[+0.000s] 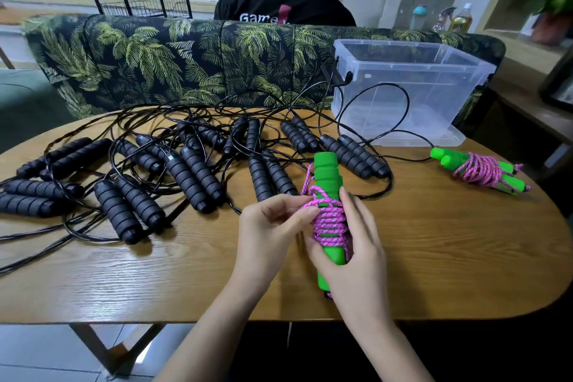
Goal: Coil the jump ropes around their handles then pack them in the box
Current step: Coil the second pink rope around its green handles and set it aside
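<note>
**Finishing the wrap on the green-handled rope**

The right hand point(359, 245) is gripping the paired green handles point(325, 170) just above the middle of the table's point(449, 257) near edge, fingers curled round their lower half. The left hand point(273, 226) is pinching a strand of the pink rope point(330, 222) against the coil. To do this well, I judge the strand needs pulling snug and tucking under a neighbouring turn — a slack end will be unwinding in the box point(434, 96).

The rope is looking braided and speckled pink, and is sitting in close stacked turns round the handles' middle, one loose loop rising at their top. A second green bundle point(479, 169) is lying coiled near the right edge; the clear box is standing at the far right corner, while the black jump ropes point(192, 174) are sprawling uncoiled across the left half.
</note>
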`<action>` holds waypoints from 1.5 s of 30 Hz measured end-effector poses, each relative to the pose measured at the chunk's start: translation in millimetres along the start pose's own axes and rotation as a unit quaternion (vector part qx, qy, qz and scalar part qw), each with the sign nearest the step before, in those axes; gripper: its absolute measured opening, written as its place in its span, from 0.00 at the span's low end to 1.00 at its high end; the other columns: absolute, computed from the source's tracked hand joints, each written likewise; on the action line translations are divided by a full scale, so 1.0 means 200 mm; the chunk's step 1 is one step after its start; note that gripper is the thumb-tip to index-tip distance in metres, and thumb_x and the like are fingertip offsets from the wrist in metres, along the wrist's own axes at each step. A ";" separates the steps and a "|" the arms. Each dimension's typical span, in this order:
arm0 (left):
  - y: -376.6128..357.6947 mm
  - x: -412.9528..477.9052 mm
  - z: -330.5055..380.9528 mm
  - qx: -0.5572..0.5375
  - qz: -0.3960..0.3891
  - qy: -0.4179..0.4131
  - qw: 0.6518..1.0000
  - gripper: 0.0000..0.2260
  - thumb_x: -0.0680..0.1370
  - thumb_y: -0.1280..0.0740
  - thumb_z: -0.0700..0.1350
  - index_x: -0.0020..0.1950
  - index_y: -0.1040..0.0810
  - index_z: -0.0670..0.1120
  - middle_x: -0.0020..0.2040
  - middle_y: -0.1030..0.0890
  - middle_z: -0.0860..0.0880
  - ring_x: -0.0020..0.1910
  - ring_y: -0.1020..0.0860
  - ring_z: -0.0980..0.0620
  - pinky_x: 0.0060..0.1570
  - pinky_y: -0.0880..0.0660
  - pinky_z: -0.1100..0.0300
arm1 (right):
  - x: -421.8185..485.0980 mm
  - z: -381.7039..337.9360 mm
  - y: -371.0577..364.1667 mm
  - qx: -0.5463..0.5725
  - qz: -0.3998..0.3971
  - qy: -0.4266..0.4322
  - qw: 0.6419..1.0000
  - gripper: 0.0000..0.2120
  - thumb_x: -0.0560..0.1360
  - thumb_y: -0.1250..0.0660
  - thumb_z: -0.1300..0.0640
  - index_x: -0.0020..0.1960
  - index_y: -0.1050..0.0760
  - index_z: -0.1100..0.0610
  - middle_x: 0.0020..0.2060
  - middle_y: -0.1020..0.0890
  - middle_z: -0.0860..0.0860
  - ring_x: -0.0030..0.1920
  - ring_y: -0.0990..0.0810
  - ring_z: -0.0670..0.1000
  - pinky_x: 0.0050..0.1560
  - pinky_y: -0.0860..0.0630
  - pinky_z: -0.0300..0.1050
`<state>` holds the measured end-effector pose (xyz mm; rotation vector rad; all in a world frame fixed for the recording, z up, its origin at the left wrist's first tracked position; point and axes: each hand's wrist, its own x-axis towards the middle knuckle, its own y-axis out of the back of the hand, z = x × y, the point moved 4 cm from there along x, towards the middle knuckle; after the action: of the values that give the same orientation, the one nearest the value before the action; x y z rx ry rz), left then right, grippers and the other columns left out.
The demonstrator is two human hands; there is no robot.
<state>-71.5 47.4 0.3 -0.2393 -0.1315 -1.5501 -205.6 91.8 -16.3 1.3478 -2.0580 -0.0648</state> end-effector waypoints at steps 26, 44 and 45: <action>0.02 0.00 -0.02 -0.005 -0.020 0.009 1.000 0.24 0.68 0.24 0.50 0.63 0.23 0.51 0.50 0.15 0.46 0.51 0.19 0.39 0.52 0.21 0.46 | -0.01 0.00 0.02 0.305 -0.091 -0.095 0.943 0.29 0.74 0.29 0.52 0.72 0.34 0.38 0.65 0.24 0.35 0.67 0.25 0.42 0.58 0.23 0.41; 0.03 -0.01 -0.03 0.029 -0.007 -0.029 0.999 0.21 0.69 0.24 0.52 0.60 0.23 0.54 0.45 0.17 0.46 0.47 0.18 0.43 0.48 0.21 0.45 | -0.02 0.01 0.00 0.222 -0.084 -0.076 0.968 0.27 0.77 0.31 0.50 0.73 0.36 0.40 0.72 0.31 0.39 0.70 0.31 0.38 0.67 0.28 0.41; 0.02 -0.01 -0.03 0.032 0.005 -0.030 0.999 0.21 0.68 0.24 0.55 0.59 0.22 0.55 0.44 0.17 0.47 0.46 0.18 0.43 0.48 0.21 0.43 | -0.02 0.00 0.00 0.167 -0.074 -0.048 0.982 0.26 0.77 0.32 0.47 0.73 0.35 0.41 0.73 0.34 0.39 0.71 0.34 0.35 0.66 0.31 0.34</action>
<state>-67.6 49.0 -6.0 -0.2362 -0.2259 -1.5268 -204.2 95.8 -17.8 1.7322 -2.1106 0.1623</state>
